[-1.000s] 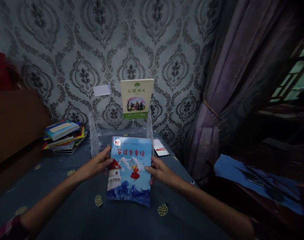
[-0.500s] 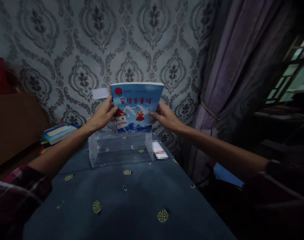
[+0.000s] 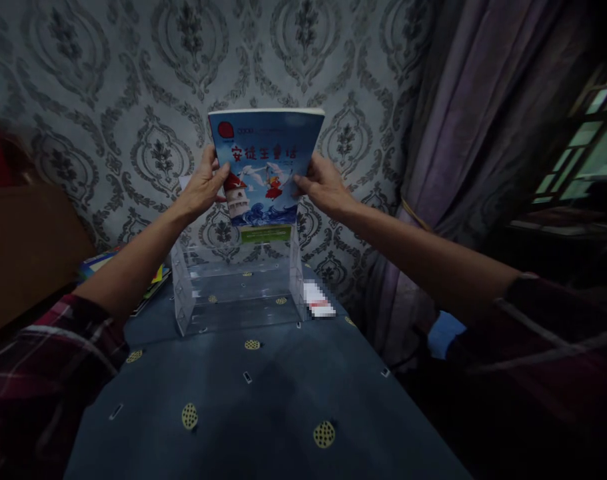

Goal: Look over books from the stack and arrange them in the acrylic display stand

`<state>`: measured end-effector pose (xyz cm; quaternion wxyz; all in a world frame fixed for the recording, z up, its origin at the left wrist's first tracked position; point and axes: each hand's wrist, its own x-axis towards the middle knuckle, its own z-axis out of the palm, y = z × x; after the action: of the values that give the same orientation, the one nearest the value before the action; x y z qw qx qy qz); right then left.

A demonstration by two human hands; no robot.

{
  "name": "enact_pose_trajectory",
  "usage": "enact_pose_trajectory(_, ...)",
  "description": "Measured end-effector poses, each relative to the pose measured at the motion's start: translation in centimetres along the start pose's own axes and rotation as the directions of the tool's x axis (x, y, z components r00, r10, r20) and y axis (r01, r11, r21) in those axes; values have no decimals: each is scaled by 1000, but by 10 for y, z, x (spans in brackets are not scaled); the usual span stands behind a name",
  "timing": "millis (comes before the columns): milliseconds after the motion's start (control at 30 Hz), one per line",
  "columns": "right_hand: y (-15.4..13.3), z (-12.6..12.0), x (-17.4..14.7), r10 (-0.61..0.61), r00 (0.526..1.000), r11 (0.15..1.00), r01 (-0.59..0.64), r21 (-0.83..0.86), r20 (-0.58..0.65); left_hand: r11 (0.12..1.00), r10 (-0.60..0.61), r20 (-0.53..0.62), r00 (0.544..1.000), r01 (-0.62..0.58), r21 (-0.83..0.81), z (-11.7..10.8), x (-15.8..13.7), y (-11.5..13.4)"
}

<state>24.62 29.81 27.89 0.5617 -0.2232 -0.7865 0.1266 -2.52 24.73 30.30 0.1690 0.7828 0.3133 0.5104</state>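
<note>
A blue picture-covered book [image 3: 266,157] is held up in front of the wall, its cover facing me. My left hand [image 3: 206,183] grips its left edge with the thumb on the cover. On the right edge, my right hand [image 3: 326,183] pinches it the same way, fingers hidden behind. Below the book stands a clear acrylic tiered rack [image 3: 240,287] on the table. The book's lower edge is above the rack's front tiers, with a green and yellow strip [image 3: 266,233] showing just beneath it; whether book and rack touch I cannot tell.
Several books [image 3: 156,283] are stacked at the table's left, partly behind my left arm. A blurred-out white item [image 3: 318,300] lies right of the rack. The table [image 3: 253,420] has a dark patterned cloth; a tied curtain [image 3: 408,267] hangs beyond its right edge.
Both hands have raised the book, and it now stands higher above the rack. A green and yellow strip has come into view under it. The rack stays in place.
</note>
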Motion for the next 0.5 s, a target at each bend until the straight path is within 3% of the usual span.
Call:
enact_pose_trajectory(167, 13, 9, 5, 6, 999, 1000, -6, 2, -41, 996, -48, -30, 998, 45, -77, 6, 14, -21)
enact_pose_trajectory(500, 30, 7, 11, 12, 999, 1000, -11, 27, -51, 988, 5, -163, 987, -30, -152, 21, 28, -37)
